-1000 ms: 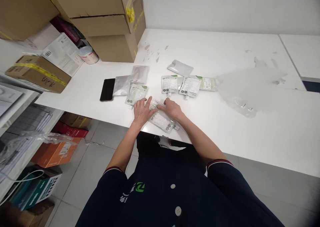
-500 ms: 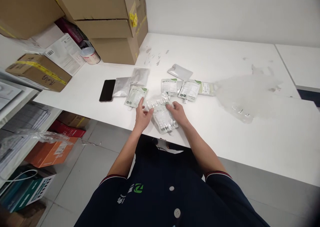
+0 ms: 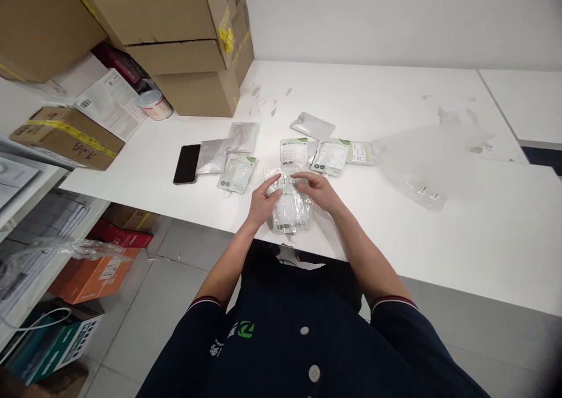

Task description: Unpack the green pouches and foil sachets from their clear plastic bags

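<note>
Left hand (image 3: 262,205) shifted over clear bag (image 3: 290,209), near table edge (image 3: 211,220) (open rightward)

The clear, crinkled plastic packet with a pale printed label (image 3: 288,208) lies near the front edge of the white rectangular surface (image 3: 373,210), its spout end toward that edge. Both bare hands' fingers touch its upper part; its glossy film is wrinkled and reflective.

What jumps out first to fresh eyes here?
Probably the two hands at the desk's near edge, fingers on a clear-wrapped pouch. Next, the black phone to their left, stark against the white desk, and the tall stack of cardboard boxes at the back left.
</note>
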### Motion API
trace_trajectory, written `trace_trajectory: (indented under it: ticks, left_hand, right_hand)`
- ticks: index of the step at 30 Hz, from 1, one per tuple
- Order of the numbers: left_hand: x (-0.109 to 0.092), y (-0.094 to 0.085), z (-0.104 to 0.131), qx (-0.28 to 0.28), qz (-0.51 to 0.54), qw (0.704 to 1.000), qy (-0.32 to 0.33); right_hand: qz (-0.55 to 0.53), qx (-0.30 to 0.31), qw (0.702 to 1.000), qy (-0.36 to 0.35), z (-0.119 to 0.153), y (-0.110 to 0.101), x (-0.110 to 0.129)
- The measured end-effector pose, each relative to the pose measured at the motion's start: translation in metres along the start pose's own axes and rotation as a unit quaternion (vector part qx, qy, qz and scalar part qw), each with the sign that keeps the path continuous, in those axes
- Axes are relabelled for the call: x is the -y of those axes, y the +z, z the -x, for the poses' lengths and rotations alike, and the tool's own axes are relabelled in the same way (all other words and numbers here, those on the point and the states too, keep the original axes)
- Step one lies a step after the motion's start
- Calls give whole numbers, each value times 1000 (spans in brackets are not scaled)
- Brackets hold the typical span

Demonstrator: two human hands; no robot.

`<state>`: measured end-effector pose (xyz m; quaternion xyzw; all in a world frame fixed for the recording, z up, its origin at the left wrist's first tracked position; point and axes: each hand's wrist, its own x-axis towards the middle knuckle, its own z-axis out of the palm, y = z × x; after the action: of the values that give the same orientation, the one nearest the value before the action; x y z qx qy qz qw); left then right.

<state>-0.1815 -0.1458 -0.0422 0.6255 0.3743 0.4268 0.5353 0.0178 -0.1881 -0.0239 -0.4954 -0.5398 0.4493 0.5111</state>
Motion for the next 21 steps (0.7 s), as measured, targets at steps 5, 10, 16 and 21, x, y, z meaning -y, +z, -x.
trace_trajectory:
  ticks: [5, 10, 16, 21]
  left_hand:
    - [-14, 3, 1, 10, 11, 1000, -14]
    - [-15, 4, -2, -10, -3, 999, -52]
    - [-19, -12, -11, 35, -82, 988, -122]
    - [-7, -21, -9, -9, -76, 991, -113]
  right_hand:
    - [22, 17, 999, 34, -5, -12, 13]
    - [172, 23, 981, 88, -4, -12, 30]
    - [230, 7, 973, 33, -4, -7, 30]
    - [92, 0, 990, 104, -3, 14, 9]
